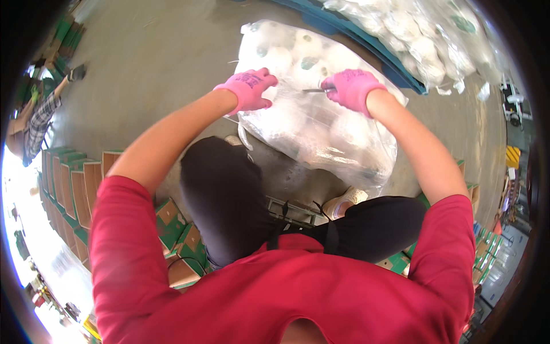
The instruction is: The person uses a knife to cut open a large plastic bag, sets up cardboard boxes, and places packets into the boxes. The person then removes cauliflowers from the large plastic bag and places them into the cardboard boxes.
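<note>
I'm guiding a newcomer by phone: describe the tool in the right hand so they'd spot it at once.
Find the big clear plastic bag beyond the knees. Over its right half is the pink-gloved right hand, with a thin tool poking leftward from its fingers. The tool is slim, straight and dark, unlike the pale, bulging bag beneath it.

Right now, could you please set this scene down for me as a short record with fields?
Left hand: pink-gloved, fingers spread at the left part of the bag; contact unclear
Right hand: pink-gloved, gripping a thin tool that points left over the bag
Bag contents: round white items seen through clear plastic
Beyond the bag: blue pallet, more filled bags
Lower left: boxes, green and brown
Far left edge: another person
</note>
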The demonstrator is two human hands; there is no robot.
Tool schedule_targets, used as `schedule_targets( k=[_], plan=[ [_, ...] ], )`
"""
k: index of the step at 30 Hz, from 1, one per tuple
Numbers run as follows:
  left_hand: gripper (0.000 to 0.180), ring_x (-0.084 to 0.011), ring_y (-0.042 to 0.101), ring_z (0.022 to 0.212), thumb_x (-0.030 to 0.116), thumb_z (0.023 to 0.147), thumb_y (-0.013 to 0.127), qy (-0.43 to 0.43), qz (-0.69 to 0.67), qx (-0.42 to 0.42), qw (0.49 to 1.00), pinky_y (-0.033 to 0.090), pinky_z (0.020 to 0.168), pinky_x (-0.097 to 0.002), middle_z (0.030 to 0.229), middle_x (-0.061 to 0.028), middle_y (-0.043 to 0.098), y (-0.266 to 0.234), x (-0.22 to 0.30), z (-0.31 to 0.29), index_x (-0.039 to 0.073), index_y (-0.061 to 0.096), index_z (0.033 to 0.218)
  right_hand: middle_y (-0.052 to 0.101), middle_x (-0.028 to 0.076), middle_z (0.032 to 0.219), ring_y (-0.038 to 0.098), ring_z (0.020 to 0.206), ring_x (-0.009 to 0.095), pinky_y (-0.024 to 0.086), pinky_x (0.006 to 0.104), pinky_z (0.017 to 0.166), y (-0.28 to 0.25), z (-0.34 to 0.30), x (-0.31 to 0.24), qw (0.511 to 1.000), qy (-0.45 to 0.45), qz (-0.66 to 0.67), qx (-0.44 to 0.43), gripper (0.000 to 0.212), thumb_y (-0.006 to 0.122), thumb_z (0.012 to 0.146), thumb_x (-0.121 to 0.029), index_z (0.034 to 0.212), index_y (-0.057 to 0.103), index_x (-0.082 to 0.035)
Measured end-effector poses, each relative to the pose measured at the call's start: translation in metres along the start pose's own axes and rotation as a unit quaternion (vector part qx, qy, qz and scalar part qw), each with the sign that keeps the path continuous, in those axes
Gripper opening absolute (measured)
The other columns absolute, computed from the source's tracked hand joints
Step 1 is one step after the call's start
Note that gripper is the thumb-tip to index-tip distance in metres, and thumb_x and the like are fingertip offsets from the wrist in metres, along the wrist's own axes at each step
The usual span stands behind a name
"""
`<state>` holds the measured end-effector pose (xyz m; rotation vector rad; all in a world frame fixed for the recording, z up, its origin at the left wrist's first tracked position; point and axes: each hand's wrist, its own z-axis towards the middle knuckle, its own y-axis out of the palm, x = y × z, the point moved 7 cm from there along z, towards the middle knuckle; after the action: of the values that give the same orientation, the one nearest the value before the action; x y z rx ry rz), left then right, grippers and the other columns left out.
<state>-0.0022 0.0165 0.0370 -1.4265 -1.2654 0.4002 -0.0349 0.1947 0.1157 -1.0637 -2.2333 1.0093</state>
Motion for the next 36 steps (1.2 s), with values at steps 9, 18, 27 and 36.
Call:
schedule_targets(
  k=[9, 18, 27, 36],
  plan=[
    [0.096, -0.0323, 0.048, 0.13, 0.055, 0.074, 0.075, -0.193, -0.176, -0.012, 0.965, 0.038, 0.108, -0.0385, 0.141, -0.0248, 0.047, 0.066, 0.041, 0.051, -0.002, 0.04, 0.144, 0.069, 0.012, 0.11, 0.065, 0.102, 0.027, 0.049, 0.038, 0.093, -0.024, -0.055, 0.047, 0.985, 0.014, 0.136, 0.103, 0.038, 0.057, 0.094, -0.031, 0.129, 0.062, -0.019],
    [0.046, -0.0193, 0.063, 0.085, 0.028, 0.087, 0.07, -0.166, -0.315, 0.101, 0.929, 0.051, 0.079, -0.0329, 0.102, -0.012, 0.069, 0.045, 0.063, 0.031, -0.002, 0.064, 0.121, 0.068, 0.011, 0.115, 0.064, 0.107, 0.029, 0.048, 0.0391, 0.096, 0.02, -0.011, 0.007, 0.982, -0.036, 0.163, 0.09, 0.04, 0.053, 0.094, -0.033, 0.129, 0.062, -0.016],
    [0.045, -0.0285, 0.056, 0.107, 0.043, 0.085, 0.068, 0.033, 0.002, 0.053, 0.998, 0.042, 0.093, -0.0434, 0.104, -0.0114, 0.065, 0.019, 0.108, 0.012, -0.001, 0.067, 0.094, 0.069, 0.011, 0.113, 0.064, 0.107, 0.029, 0.048, 0.0386, 0.096, 0.03, -0.123, 0.127, 0.988, 0.026, 0.11, 0.109, 0.036, 0.054, 0.095, -0.03, 0.128, 0.063, -0.019],
    [0.035, -0.0174, 0.063, 0.081, 0.032, 0.088, 0.069, -0.101, -0.332, 0.091, 0.934, 0.049, 0.076, -0.0323, 0.086, -0.0097, 0.068, 0.043, 0.163, 0.081, -0.002, 0.067, 0.098, 0.068, 0.011, 0.115, 0.062, 0.11, 0.029, 0.046, 0.0407, 0.097, 0.047, -0.055, 0.091, 0.971, -0.048, 0.211, 0.098, 0.037, 0.053, 0.094, -0.033, 0.126, 0.063, -0.017]
  ],
)
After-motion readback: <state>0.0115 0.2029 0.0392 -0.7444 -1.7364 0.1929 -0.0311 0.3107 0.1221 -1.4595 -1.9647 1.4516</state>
